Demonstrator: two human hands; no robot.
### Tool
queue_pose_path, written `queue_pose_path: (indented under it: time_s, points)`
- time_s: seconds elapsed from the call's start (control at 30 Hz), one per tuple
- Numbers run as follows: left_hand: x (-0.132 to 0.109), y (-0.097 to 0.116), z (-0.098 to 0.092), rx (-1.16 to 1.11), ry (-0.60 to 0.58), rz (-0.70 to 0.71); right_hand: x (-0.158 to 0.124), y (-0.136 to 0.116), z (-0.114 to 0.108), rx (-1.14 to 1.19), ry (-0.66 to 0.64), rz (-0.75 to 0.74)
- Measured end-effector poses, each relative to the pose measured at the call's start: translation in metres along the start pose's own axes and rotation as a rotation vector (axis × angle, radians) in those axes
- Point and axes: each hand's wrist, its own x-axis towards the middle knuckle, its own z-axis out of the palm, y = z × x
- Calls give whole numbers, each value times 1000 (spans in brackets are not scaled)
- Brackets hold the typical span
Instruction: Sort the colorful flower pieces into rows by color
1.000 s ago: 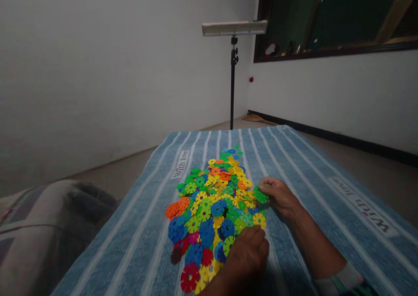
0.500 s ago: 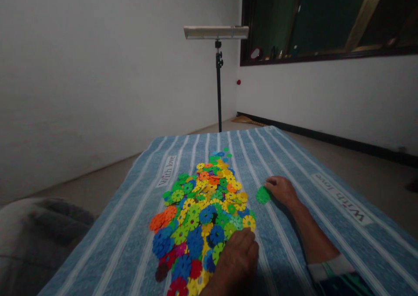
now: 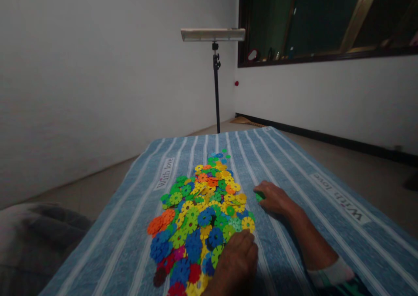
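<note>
A pile of colourful plastic snowflake discs (image 3: pixel 205 217) in green, yellow, blue, orange and red spreads along the striped cloth (image 3: pixel 287 261). My left hand (image 3: pixel 235 259) rests at the pile's near right edge, fingers curled inward; whatever they hold is hidden beneath them. To the right of the pile, my right hand (image 3: pixel 274 199) is closed over a few green snowflake discs (image 3: pixel 259 196). Thumb and fingers sit on either side of these discs, and only a small green part shows.
Behind the table, a lamp (image 3: pixel 213 35) stands on a black pole (image 3: pixel 217 95). A dark window (image 3: pixel 320 21) is set in the right wall. Small loose discs (image 3: pixel 220 155) lie at the pile's far end. A grey draped shape (image 3: pixel 39 243) is at the lower left.
My right hand has slid slightly left and down over the green discs, which it now mostly covers. My left hand stays nearly in place. The view has shifted a little.
</note>
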Motion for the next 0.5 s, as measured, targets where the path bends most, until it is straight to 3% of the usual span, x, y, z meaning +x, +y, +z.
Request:
queue_pose_path:
  time_s: [0.5]
  points:
    - [-7, -5, 7, 24, 29, 6, 0, -2, -1, -110, 17, -11]
